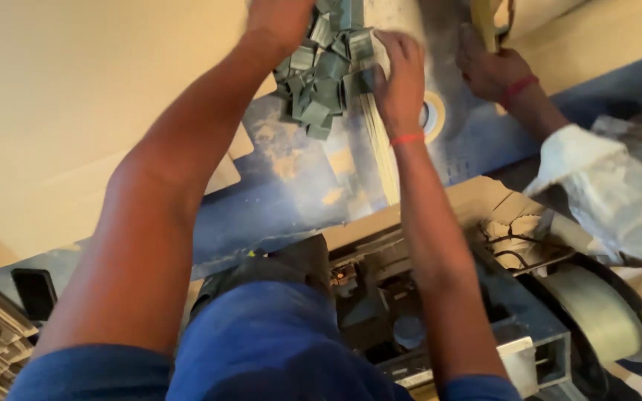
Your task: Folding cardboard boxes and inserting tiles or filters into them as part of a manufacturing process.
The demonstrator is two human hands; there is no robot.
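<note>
Both hands work a heap of small grey-green square pieces [321,82] lying near the far edge of the worn blue bench [276,200]. The right hand [401,78] pinches a stack at the heap's right side. The left hand [280,22] rests on the heap's left, its grip unclear. Another person's hand [493,70] rests further right, near a tape roll [434,115].

We see warm, soft light falling from the upper left, where the pale cardboard sheet [76,89] glows almost washed out. Our right hand [401,74] is smeared by motion blur, and the green pieces [321,82] beside it are soft. Shadow pools under the machine [425,312] at the lower edge. Everything looks slightly smoothed, lacking fine grain.
</note>
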